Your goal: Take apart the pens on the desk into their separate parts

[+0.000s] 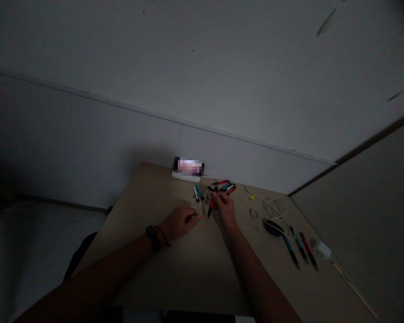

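My right hand [225, 208] pinches a red and black pen [211, 208], its dark end pointing down toward the table. To the left of it, my left hand [180, 223] is closed, fingers curled in and thumb toward the pen. A dark spot shows between those fingers, but the dim light hides what they hold, if anything. Just beyond both hands lie blue and white pen barrels [199, 192] and several small loose pen parts [207, 198]. A cluster of red, blue and black pens [226, 187] lies behind my right hand.
At the table's [148, 193] back edge a lit phone [189, 166] leans on a white box [185, 177]. On the right are a coiled white cable [278, 208], a black oval object [273, 227], blue pens [291, 252], a red pen [309, 251] and a white plug [322, 249]. A wall stands behind.
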`<state>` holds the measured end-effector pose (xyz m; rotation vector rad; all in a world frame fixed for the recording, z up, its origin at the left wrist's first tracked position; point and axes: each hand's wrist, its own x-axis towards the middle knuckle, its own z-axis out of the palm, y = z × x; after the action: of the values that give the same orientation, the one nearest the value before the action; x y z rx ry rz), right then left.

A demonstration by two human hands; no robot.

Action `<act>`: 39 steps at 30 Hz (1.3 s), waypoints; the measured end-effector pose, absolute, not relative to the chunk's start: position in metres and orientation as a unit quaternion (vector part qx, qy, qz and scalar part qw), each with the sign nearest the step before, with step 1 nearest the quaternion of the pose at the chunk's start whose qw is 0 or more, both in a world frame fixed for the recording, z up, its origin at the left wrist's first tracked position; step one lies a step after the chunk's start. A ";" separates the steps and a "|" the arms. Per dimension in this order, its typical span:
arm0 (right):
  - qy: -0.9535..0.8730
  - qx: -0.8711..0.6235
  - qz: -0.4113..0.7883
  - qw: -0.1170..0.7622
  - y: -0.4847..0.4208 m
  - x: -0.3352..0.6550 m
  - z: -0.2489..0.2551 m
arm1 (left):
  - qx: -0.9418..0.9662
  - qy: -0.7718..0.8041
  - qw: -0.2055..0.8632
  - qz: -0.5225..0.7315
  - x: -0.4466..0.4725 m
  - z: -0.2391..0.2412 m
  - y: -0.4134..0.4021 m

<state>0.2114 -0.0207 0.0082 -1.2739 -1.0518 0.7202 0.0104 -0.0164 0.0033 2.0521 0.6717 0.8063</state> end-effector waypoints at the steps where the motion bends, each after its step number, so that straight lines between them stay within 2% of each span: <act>1: -0.439 -0.544 0.342 0.628 -0.020 0.211 0.007 | 0.813 0.270 0.407 0.317 0.011 0.004 -0.016; 8: -0.406 -0.476 0.450 0.637 -0.019 0.208 0.002 | 0.794 0.318 0.391 0.340 0.011 0.004 -0.017; 14: -0.365 -0.464 0.459 0.664 -0.020 0.206 0.007 | 0.774 0.367 0.354 0.376 0.012 0.002 -0.011; 28: -0.359 -0.421 0.516 0.654 -0.017 0.209 -0.003 | 0.681 0.362 0.458 0.441 0.014 -0.007 -0.006; 39: -0.420 -0.444 0.490 0.622 -0.018 0.207 -0.002 | 0.726 0.384 0.400 0.405 0.012 0.000 -0.010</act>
<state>0.2068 -0.0176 -0.0021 -1.0213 -0.9640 1.1251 0.0116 -0.0099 -0.0004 1.8372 0.9723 1.0256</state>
